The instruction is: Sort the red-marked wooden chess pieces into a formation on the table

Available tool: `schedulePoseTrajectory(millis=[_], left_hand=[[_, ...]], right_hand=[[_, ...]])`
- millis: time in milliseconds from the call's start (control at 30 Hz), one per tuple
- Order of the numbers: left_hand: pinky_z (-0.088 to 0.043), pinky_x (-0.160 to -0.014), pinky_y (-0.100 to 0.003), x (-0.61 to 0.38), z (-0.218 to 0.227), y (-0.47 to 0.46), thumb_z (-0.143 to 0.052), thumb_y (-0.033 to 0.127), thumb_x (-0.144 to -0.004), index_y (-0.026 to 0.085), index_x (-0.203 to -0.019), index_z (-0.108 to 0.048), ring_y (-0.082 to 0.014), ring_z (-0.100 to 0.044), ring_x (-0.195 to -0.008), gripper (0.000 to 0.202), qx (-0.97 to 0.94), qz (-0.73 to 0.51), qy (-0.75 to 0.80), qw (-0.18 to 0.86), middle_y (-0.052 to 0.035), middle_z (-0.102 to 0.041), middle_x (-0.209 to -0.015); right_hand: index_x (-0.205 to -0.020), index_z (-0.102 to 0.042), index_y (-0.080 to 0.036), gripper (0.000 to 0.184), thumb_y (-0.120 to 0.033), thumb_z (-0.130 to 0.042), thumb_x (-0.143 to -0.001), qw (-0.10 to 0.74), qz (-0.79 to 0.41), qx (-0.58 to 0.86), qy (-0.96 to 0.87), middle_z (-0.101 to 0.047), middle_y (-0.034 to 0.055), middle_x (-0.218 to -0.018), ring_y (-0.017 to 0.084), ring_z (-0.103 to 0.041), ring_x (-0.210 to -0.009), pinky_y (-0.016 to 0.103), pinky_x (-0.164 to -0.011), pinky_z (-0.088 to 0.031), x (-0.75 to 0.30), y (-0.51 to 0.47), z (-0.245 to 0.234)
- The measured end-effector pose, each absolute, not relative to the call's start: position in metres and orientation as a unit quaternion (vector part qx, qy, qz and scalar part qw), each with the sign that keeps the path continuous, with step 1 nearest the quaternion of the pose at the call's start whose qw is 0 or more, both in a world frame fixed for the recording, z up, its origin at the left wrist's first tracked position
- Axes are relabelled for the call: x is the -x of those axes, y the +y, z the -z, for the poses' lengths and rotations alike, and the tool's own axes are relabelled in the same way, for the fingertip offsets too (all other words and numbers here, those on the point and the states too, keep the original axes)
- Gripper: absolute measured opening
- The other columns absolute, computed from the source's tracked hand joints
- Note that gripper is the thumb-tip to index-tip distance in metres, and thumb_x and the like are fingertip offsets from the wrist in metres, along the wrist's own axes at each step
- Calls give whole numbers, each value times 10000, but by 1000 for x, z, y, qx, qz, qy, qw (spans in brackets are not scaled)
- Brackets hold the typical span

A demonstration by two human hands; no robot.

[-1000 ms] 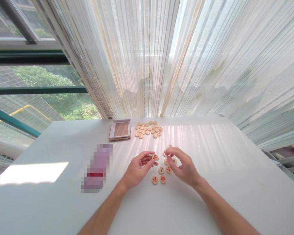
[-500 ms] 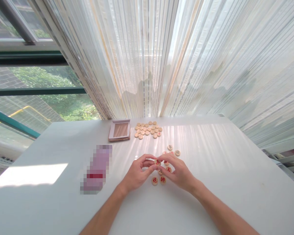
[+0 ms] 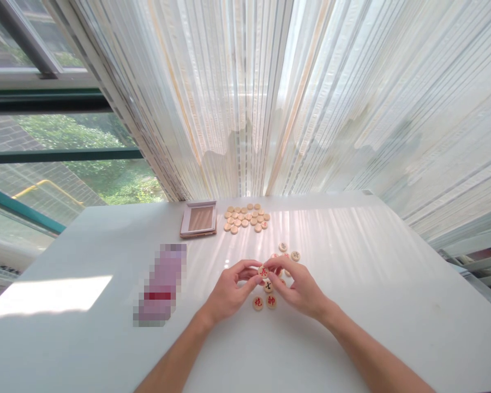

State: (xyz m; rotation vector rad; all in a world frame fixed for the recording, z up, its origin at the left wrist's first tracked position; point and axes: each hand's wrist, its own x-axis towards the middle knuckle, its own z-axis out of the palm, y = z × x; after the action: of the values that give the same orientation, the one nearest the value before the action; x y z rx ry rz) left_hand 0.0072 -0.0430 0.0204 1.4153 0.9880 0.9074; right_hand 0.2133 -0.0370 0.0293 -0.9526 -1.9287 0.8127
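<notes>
A round wooden Chinese chess piece with a red character [image 3: 263, 272] is pinched between my two hands, its face turned toward me. My left hand [image 3: 233, 288] closes on its left side with thumb and fingers. From the right, the fingertips of my right hand [image 3: 297, 284] grip it too. Just below lies a piece with a black character [image 3: 268, 286]. Nearer to me are two red-marked pieces, one on the left [image 3: 257, 303] and one on the right [image 3: 271, 302]. Several more pieces lie under and beyond my right hand, partly hidden by it.
Behind my hands, a group of several chess pieces [image 3: 245, 222] lies mostly blank side up beside an open shallow box [image 3: 185, 225]. A blurred-out purple item [image 3: 163, 281] rests on the white table [image 3: 352, 256] at left. A striped curtain [image 3: 245, 109] hangs along the far edge.
My right fingers and thumb have shifted slightly around the held piece. The black-marked piece beneath now shows more fully, and a red-marked one beside it is more covered.
</notes>
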Motion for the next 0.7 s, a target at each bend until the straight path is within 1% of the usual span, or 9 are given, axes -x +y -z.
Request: schedulePoseTrajectory(millis=[200,367,700], left_hand=[[-570,-917,-360,-8,-23,-44,-698,344,-880,220,-1172,-640,-237,-723,-1005,322,-610,-384,418,552,-68,-760,-1054],[-572,-911,-351,-8,-23,-44,-687,353,-889,223,-1179,-648,-222,-728,-970,320,-618,-385,429,534,-50,-767,-1003],[-575,-905,-332,-7,-21,-44,-666,343,-906,245,-1204,-655,-198,-732,-934,314,-655,-381,432,489,-29,-766,-1034]], right_hand=[[-1072,-639,-221,142,-212,-567,-950,410,-340,380,-756,-694,41,-902,169,-645,-773,322,-733,-554,-213,-36,-30],[-1055,-643,-222,124,-222,-572,-953,407,-353,383,-751,-694,36,-899,164,-636,-768,312,-722,-546,-213,-36,-31],[-1050,-639,-221,125,-209,-560,-954,400,-370,385,-745,-688,31,-899,159,-633,-782,300,-739,-531,-213,-36,-32]])
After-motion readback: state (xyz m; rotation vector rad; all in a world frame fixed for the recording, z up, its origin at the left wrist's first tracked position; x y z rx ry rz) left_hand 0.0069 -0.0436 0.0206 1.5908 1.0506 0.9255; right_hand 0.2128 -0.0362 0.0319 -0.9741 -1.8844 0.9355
